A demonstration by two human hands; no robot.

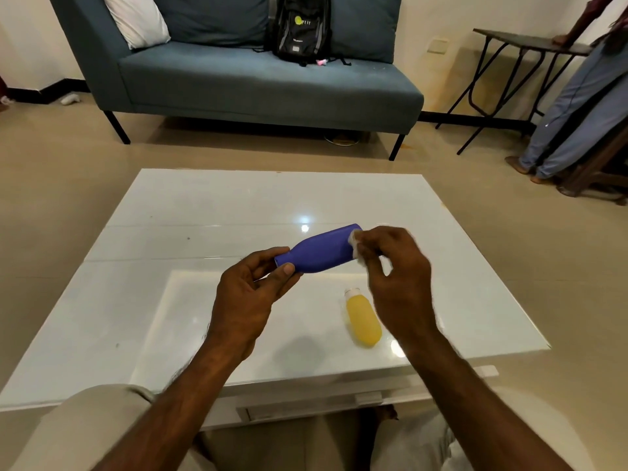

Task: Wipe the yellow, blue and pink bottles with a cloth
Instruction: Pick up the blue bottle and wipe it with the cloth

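Observation:
A blue bottle (321, 249) lies sideways in the air above the white table (190, 219). My left hand (253, 294) grips it at its neck end. My right hand (394, 263) pinches a small white cloth (356, 245) against the bottle's far, wide end. The yellow bottle (363, 319), with a white cap, lies on the table below my right hand. No pink bottle is in view.
A blue-grey sofa (258, 83) with a black backpack (302, 28) stands beyond the table. At the right a person (577, 107) stands by a dark folding table (523, 45). My knees are under the table's near edge.

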